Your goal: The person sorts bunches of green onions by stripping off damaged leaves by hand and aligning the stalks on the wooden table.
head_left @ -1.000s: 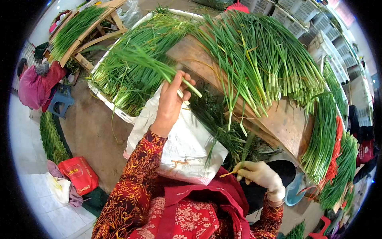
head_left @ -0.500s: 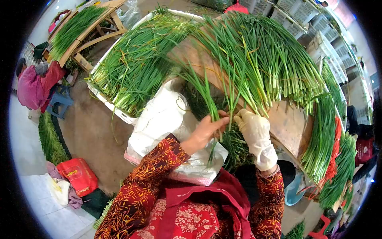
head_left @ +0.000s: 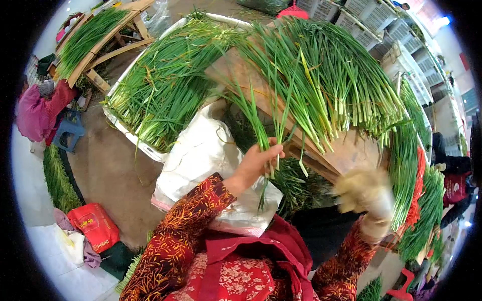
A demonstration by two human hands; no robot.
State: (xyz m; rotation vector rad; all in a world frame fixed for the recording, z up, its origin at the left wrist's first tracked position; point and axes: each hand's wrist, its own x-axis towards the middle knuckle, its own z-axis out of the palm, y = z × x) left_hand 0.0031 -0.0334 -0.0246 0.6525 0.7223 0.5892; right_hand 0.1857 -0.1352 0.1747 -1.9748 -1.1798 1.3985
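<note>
My bare left hand (head_left: 257, 164) is closed on a small bunch of garlic chives (head_left: 258, 125), whose pale stem ends poke out below the fingers. My right hand (head_left: 365, 193), in a pale glove, is smeared by motion near the lower edge of a wooden board (head_left: 359, 150); its fingers cannot be made out. On that board lies a thick spread of chives (head_left: 346, 75), leaves away from me and white ends towards me. A white sack (head_left: 193, 160) covers my lap under the left wrist. More chives (head_left: 296, 188) lie low between my hands, partly hidden.
Left of the board stands a white crate (head_left: 135, 140) heaped with chives. Tied chives (head_left: 404, 175) and red ties (head_left: 417, 195) are at the right. A person (head_left: 37, 113) sits at far left near a blue stool (head_left: 69, 131). Stacked crates (head_left: 359, 27) line the back right.
My right hand has moved away from the left hand, right and down over the board's lower edge. The left hand still grips the chives.
</note>
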